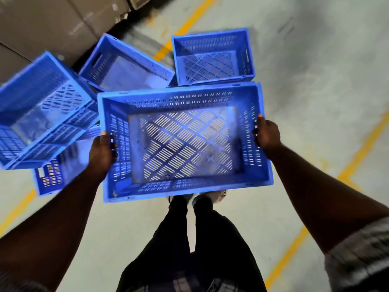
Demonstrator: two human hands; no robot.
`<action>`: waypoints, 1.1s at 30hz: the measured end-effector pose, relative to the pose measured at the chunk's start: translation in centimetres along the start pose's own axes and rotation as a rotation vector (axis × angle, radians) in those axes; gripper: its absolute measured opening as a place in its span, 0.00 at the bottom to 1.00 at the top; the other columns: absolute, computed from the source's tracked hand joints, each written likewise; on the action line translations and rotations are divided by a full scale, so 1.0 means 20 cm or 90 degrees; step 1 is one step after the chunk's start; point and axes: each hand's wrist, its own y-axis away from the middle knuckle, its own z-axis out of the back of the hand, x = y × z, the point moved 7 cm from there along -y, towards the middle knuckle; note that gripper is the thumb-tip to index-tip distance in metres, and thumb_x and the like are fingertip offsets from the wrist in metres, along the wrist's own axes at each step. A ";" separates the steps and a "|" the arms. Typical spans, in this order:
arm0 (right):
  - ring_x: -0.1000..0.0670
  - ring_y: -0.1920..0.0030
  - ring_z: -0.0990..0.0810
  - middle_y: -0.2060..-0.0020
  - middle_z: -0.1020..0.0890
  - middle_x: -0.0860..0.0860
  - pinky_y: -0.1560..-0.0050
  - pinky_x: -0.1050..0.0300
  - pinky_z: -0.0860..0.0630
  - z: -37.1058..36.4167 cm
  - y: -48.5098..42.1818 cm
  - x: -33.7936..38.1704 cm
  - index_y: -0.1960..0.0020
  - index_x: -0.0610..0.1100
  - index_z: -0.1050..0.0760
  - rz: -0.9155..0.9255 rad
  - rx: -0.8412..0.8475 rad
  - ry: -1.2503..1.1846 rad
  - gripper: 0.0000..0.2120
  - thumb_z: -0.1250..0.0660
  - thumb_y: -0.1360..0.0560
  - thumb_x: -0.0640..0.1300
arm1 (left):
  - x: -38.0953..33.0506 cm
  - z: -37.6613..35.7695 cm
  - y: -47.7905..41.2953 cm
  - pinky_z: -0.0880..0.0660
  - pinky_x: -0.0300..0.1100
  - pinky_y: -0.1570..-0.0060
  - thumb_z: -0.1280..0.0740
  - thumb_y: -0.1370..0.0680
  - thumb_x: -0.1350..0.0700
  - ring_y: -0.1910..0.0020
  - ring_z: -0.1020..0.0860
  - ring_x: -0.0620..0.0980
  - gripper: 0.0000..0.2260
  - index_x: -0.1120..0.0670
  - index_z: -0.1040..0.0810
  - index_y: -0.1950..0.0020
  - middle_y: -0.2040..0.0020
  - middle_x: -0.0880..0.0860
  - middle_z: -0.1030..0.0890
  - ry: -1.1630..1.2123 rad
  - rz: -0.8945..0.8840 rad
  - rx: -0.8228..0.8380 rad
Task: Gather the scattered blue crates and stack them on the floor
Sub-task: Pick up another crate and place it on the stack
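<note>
Carrying one blue crate (185, 142) at chest height, centre of the head view. Left hand (102, 151) clamps the 9 o'clock short wall, right hand (267, 133) the 3 o'clock wall, fingers hooked into the handle slots. Four more scattered crates (212, 57) lie on the floor (315, 81) from 9 to 12 o'clock, some tipped. Perforated rigid plastic: likely light, stiff; handle slots are the best hold.

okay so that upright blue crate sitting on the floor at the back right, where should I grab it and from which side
Judging by its pose, take the upright crate by its two short end walls, coming down from above with a hand at each end. It stands open side up with its rim clear. The carried crate is held that same way by the left hand and right hand.
</note>
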 end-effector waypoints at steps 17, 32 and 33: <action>0.38 0.49 0.19 0.51 0.17 0.37 0.43 0.45 0.25 1.29 0.10 -0.22 0.52 0.43 0.22 -0.030 -0.197 -0.020 0.28 0.54 0.18 0.59 | -0.84 -1.03 0.46 0.35 0.31 0.78 0.49 0.17 0.42 0.81 0.31 0.41 0.19 0.51 0.25 0.56 0.65 0.53 0.27 -0.112 -0.130 0.138; 0.34 0.48 0.20 0.49 0.18 0.36 0.44 0.42 0.25 2.14 -0.17 -0.69 0.51 0.41 0.24 -0.207 -0.310 -0.139 0.26 0.52 0.24 0.59 | -1.38 -2.61 0.50 0.35 0.32 0.80 0.48 0.16 0.46 0.75 0.28 0.46 0.16 0.54 0.26 0.42 0.61 0.54 0.25 -0.260 -0.137 0.388; 0.35 0.47 0.20 0.48 0.19 0.36 0.44 0.43 0.24 2.18 -0.21 -0.68 0.47 0.40 0.24 -0.234 -0.308 -0.137 0.22 0.50 0.21 0.55 | -1.43 -2.72 0.49 0.34 0.32 0.80 0.48 0.16 0.46 0.75 0.28 0.45 0.16 0.54 0.26 0.43 0.61 0.54 0.25 -0.270 -0.147 0.395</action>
